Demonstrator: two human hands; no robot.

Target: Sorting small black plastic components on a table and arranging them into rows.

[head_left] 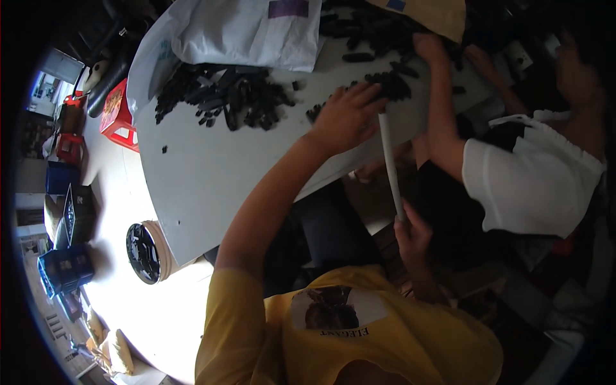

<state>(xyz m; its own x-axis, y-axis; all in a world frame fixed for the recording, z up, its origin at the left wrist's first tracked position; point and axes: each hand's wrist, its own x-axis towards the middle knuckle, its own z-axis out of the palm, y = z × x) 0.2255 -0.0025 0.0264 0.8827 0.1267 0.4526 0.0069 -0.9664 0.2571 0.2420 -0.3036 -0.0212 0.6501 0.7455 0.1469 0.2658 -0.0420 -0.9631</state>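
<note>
My right hand is closed round the lower end of a long, thin, pale tube or stick. It slants up past the table's edge. Its upper end meets the fingertips of my left hand, whose fingers stretch out over the table's near edge with gaps between them. I cannot make out anything in them. Just beyond lies a cluster of small black pieces, partly hidden by my left hand. To the left spreads a larger heap of black pieces, some long and oval, some small and blocky.
A white plastic bag lies on the white table, with a tan bag and more black parts at the back. On the right, a person in a white top reaches over the table. A bucket stands on the floor.
</note>
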